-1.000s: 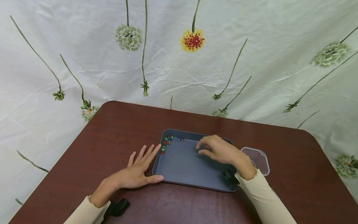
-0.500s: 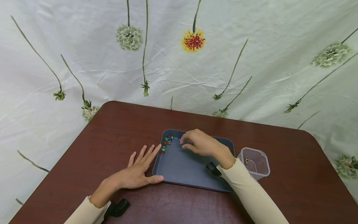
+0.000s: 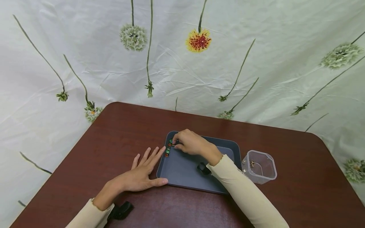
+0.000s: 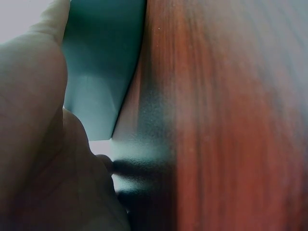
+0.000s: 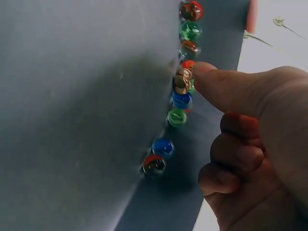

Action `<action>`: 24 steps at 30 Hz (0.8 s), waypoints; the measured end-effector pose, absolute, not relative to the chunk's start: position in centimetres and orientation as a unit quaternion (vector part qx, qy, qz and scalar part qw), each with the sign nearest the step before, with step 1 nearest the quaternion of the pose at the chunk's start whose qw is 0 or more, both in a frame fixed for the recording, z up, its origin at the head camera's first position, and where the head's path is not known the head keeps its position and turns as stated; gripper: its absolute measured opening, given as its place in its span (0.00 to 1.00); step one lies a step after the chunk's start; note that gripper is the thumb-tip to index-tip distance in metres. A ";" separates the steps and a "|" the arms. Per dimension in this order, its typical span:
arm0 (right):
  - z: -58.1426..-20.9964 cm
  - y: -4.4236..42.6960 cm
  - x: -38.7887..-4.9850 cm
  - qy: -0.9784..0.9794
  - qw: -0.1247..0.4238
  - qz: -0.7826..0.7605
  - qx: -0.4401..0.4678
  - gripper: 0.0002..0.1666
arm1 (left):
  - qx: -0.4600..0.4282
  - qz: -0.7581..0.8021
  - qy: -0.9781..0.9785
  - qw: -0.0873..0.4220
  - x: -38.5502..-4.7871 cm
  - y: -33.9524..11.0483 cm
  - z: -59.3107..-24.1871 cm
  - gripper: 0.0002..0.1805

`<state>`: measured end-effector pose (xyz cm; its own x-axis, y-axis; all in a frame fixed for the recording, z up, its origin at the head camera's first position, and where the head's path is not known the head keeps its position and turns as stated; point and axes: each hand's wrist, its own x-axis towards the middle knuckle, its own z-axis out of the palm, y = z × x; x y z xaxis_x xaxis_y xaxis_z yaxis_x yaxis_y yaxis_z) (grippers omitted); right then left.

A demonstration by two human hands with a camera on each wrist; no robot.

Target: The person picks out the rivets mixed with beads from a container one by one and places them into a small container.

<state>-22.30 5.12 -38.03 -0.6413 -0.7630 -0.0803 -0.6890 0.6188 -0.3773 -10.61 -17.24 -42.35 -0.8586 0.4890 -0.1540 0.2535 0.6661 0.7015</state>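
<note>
Thumb and index finger of my right hand (image 3: 191, 143) close at the far left corner of the grey tray (image 3: 196, 175). In the right wrist view, the thumb tip meets a small gold-coloured metal piece (image 5: 181, 84); the index tip is hidden, the other fingers curl. Glass marbles line the tray wall around it, among them a green marble (image 5: 190, 31), a blue marble (image 5: 163, 147) and a red-brown marble (image 5: 154, 165). Fingers spread, my left hand (image 3: 137, 179) rests along the tray's left edge, its thumb at the near left corner.
A clear plastic box (image 3: 263, 164) stands just right of the tray, with small gold-coloured pieces inside. Both rest on a dark red-brown wooden table (image 3: 134, 126). A white flowered cloth (image 3: 171, 63) hangs behind the table's far edge.
My right hand has moved left across the tray from its right half to the marbles and gold-coloured piece in the far left corner. The plastic box has come into fuller view. The left hand stays put.
</note>
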 end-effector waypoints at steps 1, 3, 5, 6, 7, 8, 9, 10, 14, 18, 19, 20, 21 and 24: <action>-38.1 4.9 -22.4 0.893 0.118 -0.155 -0.405 0.12 | 0.207 0.352 0.897 0.166 -10.6 -17.2 -42.4 0.55; -38.3 4.6 -22.4 0.897 0.118 -0.148 -0.400 0.12 | 0.208 0.352 0.897 0.166 -10.6 -17.2 -42.4 0.55; -38.5 4.4 -22.5 0.900 0.115 -0.141 -0.396 0.12 | 0.207 0.354 0.897 0.166 -10.6 -17.3 -42.4 0.55; -38.6 4.4 -22.5 0.902 0.115 -0.138 -0.393 0.11 | 0.207 0.354 0.897 0.165 -10.6 -17.3 -42.4 0.55; -38.7 4.3 -22.5 0.903 0.115 -0.136 -0.392 0.11 | 0.207 0.354 0.897 0.165 -10.6 -17.3 -42.4 0.55; -38.8 4.3 -22.5 0.903 0.115 -0.133 -0.391 0.11 | 0.208 0.353 0.897 0.165 -10.6 -17.3 -42.4 0.55; -38.8 4.3 -22.5 0.904 0.116 -0.132 -0.390 0.11 | 0.207 0.352 0.897 0.166 -10.6 -17.3 -42.4 0.55; -38.9 4.3 -22.5 0.904 0.116 -0.130 -0.390 0.11 | 0.207 0.352 0.898 0.166 -10.6 -17.3 -42.4 0.55; -39.2 4.4 -22.5 0.902 0.118 -0.126 -0.395 0.11 | 0.206 0.347 0.900 0.166 -10.6 -17.3 -42.4 0.55; -39.2 4.4 -22.4 0.900 0.120 -0.122 -0.402 0.11 | 0.205 0.346 0.900 0.166 -10.6 -17.3 -42.4 0.56; -39.2 4.4 -22.4 0.899 0.120 -0.121 -0.403 0.11 | 0.205 0.346 0.900 0.166 -10.6 -17.2 -42.4 0.56; -39.2 4.4 -22.4 0.899 0.120 -0.121 -0.404 0.12 | 0.206 0.346 0.900 0.166 -10.6 -17.2 -42.4 0.56; -39.2 4.4 -22.4 0.899 0.119 -0.120 -0.404 0.12 | 0.206 0.345 0.900 0.166 -10.6 -17.2 -42.4 0.56; -39.3 4.4 -22.5 0.898 0.117 -0.124 -0.406 0.11 | 0.206 0.347 0.900 0.167 -10.6 -17.2 -42.4 0.56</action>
<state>-22.48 4.42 -39.32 -0.6432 -0.7579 -0.1090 -0.7000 0.6398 -0.3174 -10.61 -17.18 -42.45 -0.8591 0.4870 -0.1576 0.2551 0.6744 0.6929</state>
